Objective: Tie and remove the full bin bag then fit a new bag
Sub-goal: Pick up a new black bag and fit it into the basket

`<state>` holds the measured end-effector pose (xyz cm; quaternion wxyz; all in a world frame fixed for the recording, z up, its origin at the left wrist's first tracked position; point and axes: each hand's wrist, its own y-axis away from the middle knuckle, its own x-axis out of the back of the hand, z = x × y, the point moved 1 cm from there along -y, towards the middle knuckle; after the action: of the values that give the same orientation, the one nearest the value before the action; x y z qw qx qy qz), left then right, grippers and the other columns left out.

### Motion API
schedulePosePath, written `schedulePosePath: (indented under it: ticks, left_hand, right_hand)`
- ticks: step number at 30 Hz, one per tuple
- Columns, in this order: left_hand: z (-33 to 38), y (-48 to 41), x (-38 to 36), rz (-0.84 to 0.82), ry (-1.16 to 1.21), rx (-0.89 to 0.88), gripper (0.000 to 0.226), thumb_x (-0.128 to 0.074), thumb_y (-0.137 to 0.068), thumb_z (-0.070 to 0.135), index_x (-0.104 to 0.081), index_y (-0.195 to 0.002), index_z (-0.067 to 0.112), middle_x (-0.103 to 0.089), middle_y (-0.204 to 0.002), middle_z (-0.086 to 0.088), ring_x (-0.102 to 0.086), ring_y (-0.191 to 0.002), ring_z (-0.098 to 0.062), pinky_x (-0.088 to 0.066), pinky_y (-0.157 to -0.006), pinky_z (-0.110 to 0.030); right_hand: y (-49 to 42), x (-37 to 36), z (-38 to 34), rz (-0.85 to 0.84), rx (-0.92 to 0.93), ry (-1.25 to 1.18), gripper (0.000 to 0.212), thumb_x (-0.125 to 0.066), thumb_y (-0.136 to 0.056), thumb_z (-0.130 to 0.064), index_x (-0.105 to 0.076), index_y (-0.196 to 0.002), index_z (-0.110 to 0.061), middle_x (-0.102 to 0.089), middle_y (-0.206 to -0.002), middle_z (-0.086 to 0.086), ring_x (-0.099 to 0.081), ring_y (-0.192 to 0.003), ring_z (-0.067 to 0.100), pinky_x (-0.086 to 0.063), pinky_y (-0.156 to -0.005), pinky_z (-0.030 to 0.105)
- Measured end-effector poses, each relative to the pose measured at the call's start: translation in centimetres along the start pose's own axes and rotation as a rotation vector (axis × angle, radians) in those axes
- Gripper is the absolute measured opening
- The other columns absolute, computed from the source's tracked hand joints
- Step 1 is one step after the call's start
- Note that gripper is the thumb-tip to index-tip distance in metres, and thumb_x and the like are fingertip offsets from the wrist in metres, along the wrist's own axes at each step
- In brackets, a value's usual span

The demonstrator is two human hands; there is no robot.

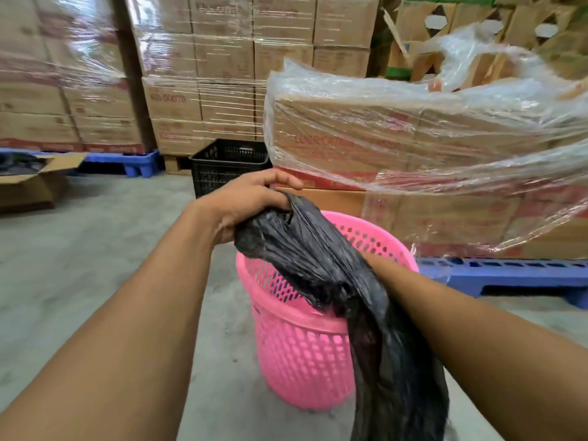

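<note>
The black bin bag point(318, 249) is limp and looks empty. It is held in the air above the pink bin point(296, 361), one end bunched high and the rest trailing down in front of the bin's near side. The left hand point(251, 198) has its fingers point(280, 180) clenched on the gathered upper end. The right forearm point(445, 307) runs into the folds, and the right hand is covered by plastic, so its grip cannot be told. The bin's mesh wall shows through bare, with no liner over the rim. The full bag is probably already out, though it is nowhere in view, and opening this bag and fitting it are still to do. The bin stands on the concrete floor point(95, 249), near a black crate point(229, 167), film-wrapped cartons point(413, 138) and a blue pallet point(509, 275).
</note>
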<state>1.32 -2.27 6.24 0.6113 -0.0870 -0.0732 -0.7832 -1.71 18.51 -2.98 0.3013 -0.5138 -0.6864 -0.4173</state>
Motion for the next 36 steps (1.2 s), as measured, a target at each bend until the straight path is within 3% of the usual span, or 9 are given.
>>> schedulePosePath:
  ticks: [6, 10, 14, 17, 20, 22, 30, 34, 36]
  left_hand:
    - [-4.2, -3.9, -1.5, 0.502, -0.042, 0.161, 0.016, -0.056, -0.08, 0.001, -0.069, -0.083, 0.009, -0.07, -0.094, -0.021, -0.068, -0.083, -0.03, -0.059, -0.08, -0.047]
    - [-5.8, -5.2, -2.2, 0.761, 0.0, 0.289, 0.04, -0.06, -0.069, 0.009, -0.066, -0.106, -0.004, -0.068, -0.113, -0.024, -0.066, -0.104, -0.039, -0.055, -0.091, -0.049]
    - [-5.1, -4.5, -3.4, 0.878, -0.174, 0.322, 0.032, -0.061, -0.07, 0.013, -0.069, -0.098, 0.0, -0.071, -0.102, -0.018, -0.066, -0.094, -0.038, -0.054, -0.079, -0.037]
    - [-4.9, -4.0, -3.0, 0.796, -0.134, 0.321, 0.024, -0.064, -0.072, 0.004, -0.066, -0.094, -0.006, -0.069, -0.098, -0.021, -0.068, -0.09, -0.036, -0.057, -0.083, -0.043]
    - [-4.4, -2.7, -2.5, 0.605, -0.134, 0.327, 0.006, -0.064, -0.076, -0.008, -0.063, -0.079, -0.003, -0.063, -0.084, -0.021, -0.06, -0.065, -0.027, -0.054, -0.066, -0.038]
    - [-4.2, -1.8, -1.4, 0.472, -0.223, 0.356, 0.014, -0.066, -0.073, -0.013, -0.066, -0.085, -0.006, -0.067, -0.089, -0.024, -0.06, -0.065, -0.028, -0.052, -0.061, -0.033]
    - [-2.5, 0.3, 1.0, 0.453, -0.915, 0.334, 0.02, -0.059, -0.083, 0.005, -0.073, -0.096, 0.006, -0.071, -0.1, -0.018, -0.065, -0.091, -0.035, -0.056, -0.074, -0.037]
    - [-3.2, 0.2, 0.7, 0.29, -0.288, 0.329, 0.026, -0.044, -0.086, -0.008, -0.067, -0.081, 0.002, -0.064, -0.076, -0.018, -0.059, -0.06, -0.026, -0.052, -0.054, -0.031]
    - [-3.5, 0.1, 0.7, 0.199, -0.148, 0.342, 0.019, -0.047, -0.084, -0.006, -0.066, -0.081, -0.004, -0.063, -0.078, -0.02, -0.059, -0.065, -0.027, -0.051, -0.063, -0.033]
  right_hand:
    - [-0.6, 4.8, 0.0, 0.35, 0.125, -0.236, 0.027, -0.061, -0.091, -0.028, -0.069, -0.081, -0.004, -0.061, -0.071, 0.013, -0.056, -0.06, 0.025, -0.042, -0.051, 0.026]
    - [2.8, 6.3, -0.6, 0.067, 0.341, -0.317, 0.023, -0.064, -0.088, -0.04, -0.064, -0.088, -0.018, -0.055, -0.07, 0.0, -0.052, -0.057, 0.017, -0.044, -0.049, 0.024]
    - [5.0, 6.3, 0.1, -0.261, 0.396, 0.071, 0.034, -0.069, -0.081, -0.051, -0.063, -0.111, -0.036, -0.062, -0.108, -0.005, -0.063, -0.094, 0.019, -0.056, -0.083, 0.04]
    - [4.9, 5.7, 1.3, -0.288, 0.308, 0.462, 0.04, -0.071, -0.083, -0.036, -0.062, -0.121, -0.025, -0.062, -0.122, 0.002, -0.06, -0.105, 0.025, -0.054, -0.086, 0.036]
    - [4.1, 6.4, 2.9, -0.147, 0.244, 0.735, 0.011, -0.059, -0.087, -0.013, -0.067, -0.09, -0.006, -0.065, -0.082, 0.01, -0.057, -0.079, 0.026, -0.046, -0.064, 0.03]
    - [3.5, 7.5, 3.7, -0.116, 0.167, 0.688, 0.014, -0.06, -0.082, -0.011, -0.057, -0.068, -0.009, -0.059, -0.065, 0.006, -0.059, -0.068, 0.028, -0.053, -0.062, 0.036]
    - [2.1, 10.2, 2.0, 0.501, 0.174, 0.326, 0.021, -0.061, -0.074, -0.003, -0.068, -0.094, -0.001, -0.068, -0.097, 0.022, -0.064, -0.096, 0.038, -0.044, -0.069, 0.032]
    - [2.6, 10.3, 1.1, 0.596, 0.122, 0.174, 0.019, -0.054, -0.075, -0.008, -0.069, -0.086, -0.005, -0.065, -0.084, 0.02, -0.061, -0.084, 0.039, -0.044, -0.065, 0.034]
    - [3.0, 10.6, 0.6, 0.64, 0.093, 0.141, 0.013, -0.051, -0.074, -0.009, -0.059, -0.064, -0.006, -0.056, -0.064, 0.012, -0.056, -0.069, 0.035, -0.039, -0.057, 0.032]
